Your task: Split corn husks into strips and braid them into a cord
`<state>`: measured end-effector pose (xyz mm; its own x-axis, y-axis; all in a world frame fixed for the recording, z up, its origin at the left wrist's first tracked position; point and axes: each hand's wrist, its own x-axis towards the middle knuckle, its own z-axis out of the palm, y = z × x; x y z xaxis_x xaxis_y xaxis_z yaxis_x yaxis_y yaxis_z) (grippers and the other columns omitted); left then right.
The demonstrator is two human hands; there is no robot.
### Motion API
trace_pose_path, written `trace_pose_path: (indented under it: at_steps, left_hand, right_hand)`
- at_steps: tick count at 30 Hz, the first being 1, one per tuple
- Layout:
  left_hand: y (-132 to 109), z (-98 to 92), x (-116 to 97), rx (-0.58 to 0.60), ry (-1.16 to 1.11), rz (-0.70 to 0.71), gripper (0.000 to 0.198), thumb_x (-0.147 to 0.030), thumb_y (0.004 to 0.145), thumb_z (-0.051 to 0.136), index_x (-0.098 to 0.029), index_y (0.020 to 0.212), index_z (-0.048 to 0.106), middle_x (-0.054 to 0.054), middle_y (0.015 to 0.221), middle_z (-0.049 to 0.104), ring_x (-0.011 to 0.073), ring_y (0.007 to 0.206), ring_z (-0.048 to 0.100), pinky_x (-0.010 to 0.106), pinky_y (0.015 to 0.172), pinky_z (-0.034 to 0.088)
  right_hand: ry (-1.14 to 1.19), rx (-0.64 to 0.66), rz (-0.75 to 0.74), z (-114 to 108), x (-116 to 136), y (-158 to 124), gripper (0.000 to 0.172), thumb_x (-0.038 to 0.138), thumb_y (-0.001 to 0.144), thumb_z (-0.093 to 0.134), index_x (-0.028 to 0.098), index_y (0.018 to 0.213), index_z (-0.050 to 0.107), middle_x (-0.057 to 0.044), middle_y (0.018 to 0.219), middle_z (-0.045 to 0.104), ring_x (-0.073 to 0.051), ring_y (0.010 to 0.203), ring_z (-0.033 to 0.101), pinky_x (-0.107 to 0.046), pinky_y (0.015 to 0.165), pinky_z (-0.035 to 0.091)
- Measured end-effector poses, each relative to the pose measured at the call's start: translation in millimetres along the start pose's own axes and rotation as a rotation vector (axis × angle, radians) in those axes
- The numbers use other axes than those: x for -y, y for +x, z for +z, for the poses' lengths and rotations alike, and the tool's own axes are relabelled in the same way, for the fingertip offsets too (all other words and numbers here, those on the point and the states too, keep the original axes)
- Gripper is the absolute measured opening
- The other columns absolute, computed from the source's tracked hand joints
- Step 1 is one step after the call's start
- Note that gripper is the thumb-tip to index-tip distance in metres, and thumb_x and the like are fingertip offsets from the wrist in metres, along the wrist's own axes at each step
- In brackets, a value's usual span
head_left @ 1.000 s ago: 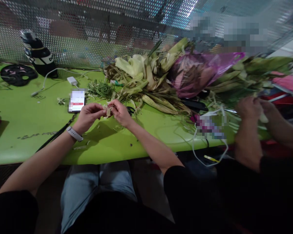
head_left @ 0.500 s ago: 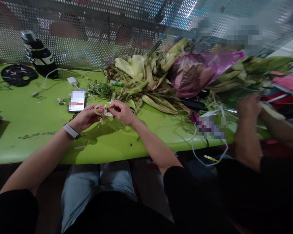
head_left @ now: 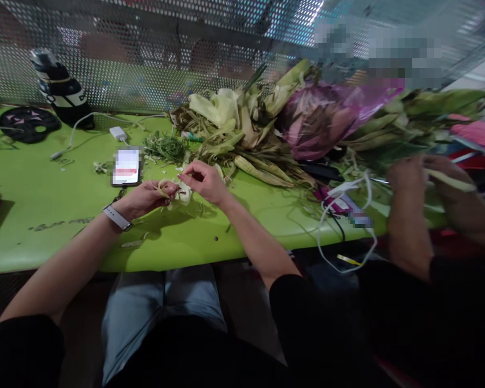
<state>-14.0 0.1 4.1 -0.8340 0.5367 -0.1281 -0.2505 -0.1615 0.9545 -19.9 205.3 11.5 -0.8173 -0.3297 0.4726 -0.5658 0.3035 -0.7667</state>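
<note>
Between both hands, low over green table (head_left: 44,215): pale husk strip (head_left: 178,194), curled. Left hand (head_left: 145,198) pinches one end; right hand (head_left: 204,180) pinches the other with thumb and forefinger, other fingers lifted. Versus a second ago: left hand dropped, strip opened from tight wad to loose loop. Strip touching table? Can't tell, blurred. Phone (head_left: 126,167) just behind left hand, husk pile (head_left: 234,134) beyond. Co-worker's hands (head_left: 406,175) far right, on own stalk.

Over the green table (head_left: 44,215), the left hand (head_left: 145,196) and right hand (head_left: 205,182) both pinch a pale husk strip (head_left: 182,195). A phone (head_left: 126,167) lies at ten o'clock from them, the husk pile (head_left: 234,134) at one o'clock, and a co-worker's hands (head_left: 406,178) at three.
</note>
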Motion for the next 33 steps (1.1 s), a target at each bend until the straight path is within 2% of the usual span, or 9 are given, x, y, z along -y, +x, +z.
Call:
trace_pose_path:
  at_steps: [6,10,13,15,17,20,25,30,33]
  left_hand:
    - [1,-2.4,3,-0.033,0.014,-0.001,0.023,-0.033,0.066,0.091,-0.016,0.073,0.076,0.003,0.069,0.068,0.0085,0.061,0.058,0.019,0.055,0.046]
    - [3,-6.7,3,-0.1,0.013,0.036,0.024,-0.033,0.062,0.093,-0.017,0.07,0.077,0.003,0.072,0.072,0.0077,0.059,0.059,0.017,0.052,0.045]
    - [4,-9.2,3,-0.143,0.009,0.032,0.021,-0.029,0.062,0.092,-0.018,0.074,0.078,0.005,0.082,0.076,0.0094,0.068,0.066,0.016,0.056,0.049]
    - [5,-10.4,4,-0.149,0.018,0.031,0.019,-0.027,0.064,0.091,-0.018,0.076,0.078,0.005,0.082,0.077,0.0103,0.069,0.068,0.017,0.057,0.05]
    - [5,-10.8,4,-0.138,0.022,0.034,0.019,-0.025,0.064,0.091,-0.017,0.075,0.078,0.005,0.079,0.076,0.0103,0.065,0.067,0.019,0.057,0.052]
    - [5,-9.6,3,-0.118,0.009,0.034,0.02,-0.022,0.062,0.092,-0.017,0.073,0.076,0.004,0.073,0.075,0.0093,0.059,0.065,0.019,0.056,0.054]
    - [4,-7.4,-1,-0.092,-0.011,-0.019,0.02,-0.018,0.061,0.091,-0.014,0.072,0.075,0.005,0.073,0.074,0.0064,0.054,0.061,0.015,0.051,0.051]
    - [4,-11.2,-3,-0.13,-0.047,-0.086,0.01,-0.015,0.068,0.084,-0.014,0.071,0.074,0.004,0.064,0.069,0.0059,0.05,0.058,0.013,0.04,0.038]
    - [5,-13.0,-3,-0.142,-0.096,-0.101,0.007,-0.013,0.071,0.079,-0.015,0.071,0.073,0.003,0.066,0.069,0.006,0.053,0.06,0.013,0.041,0.038]
  right_hand:
    - [-0.099,0.002,-0.038,6,-6,1,0.044,0.062,0.093,0.058,0.019,0.082,0.061,-0.002,0.085,0.059,-0.011,0.066,0.048,-0.028,0.064,0.044]
    - [-0.121,-0.189,-0.087,5,-1,-2,0.044,0.064,0.092,0.058,0.02,0.1,0.06,-0.008,0.111,0.06,-0.011,0.069,0.053,-0.03,0.064,0.047]
    - [-0.157,-0.317,-0.098,3,7,-5,0.043,0.064,0.094,0.054,0.021,0.097,0.057,-0.007,0.104,0.059,-0.012,0.068,0.05,-0.03,0.065,0.045]
    - [-0.2,-0.231,-0.078,2,11,-7,0.045,0.064,0.097,0.048,0.021,0.086,0.053,-0.003,0.087,0.056,-0.012,0.066,0.047,-0.03,0.064,0.041]
    - [-0.25,-0.078,-0.047,3,12,-8,0.049,0.065,0.098,0.044,0.021,0.078,0.049,0.0,0.074,0.052,-0.013,0.065,0.044,-0.029,0.063,0.036]
    - [-0.313,0.066,-0.028,8,7,-8,0.047,0.061,0.101,0.04,0.022,0.077,0.047,0.0,0.071,0.051,-0.014,0.066,0.044,-0.03,0.064,0.033]
    - [-0.389,0.069,-0.078,12,-3,-7,0.038,0.048,0.105,0.037,0.022,0.079,0.047,-0.002,0.076,0.054,-0.015,0.067,0.045,-0.031,0.066,0.034]
    - [-0.37,0.083,-0.183,9,-2,-9,0.03,0.044,0.103,0.047,0.021,0.085,0.053,-0.003,0.081,0.058,-0.015,0.072,0.05,-0.029,0.067,0.038]
    - [-0.361,0.105,-0.243,7,-2,-10,0.025,0.038,0.102,0.048,0.021,0.086,0.055,-0.003,0.082,0.058,-0.015,0.073,0.051,-0.029,0.067,0.04]
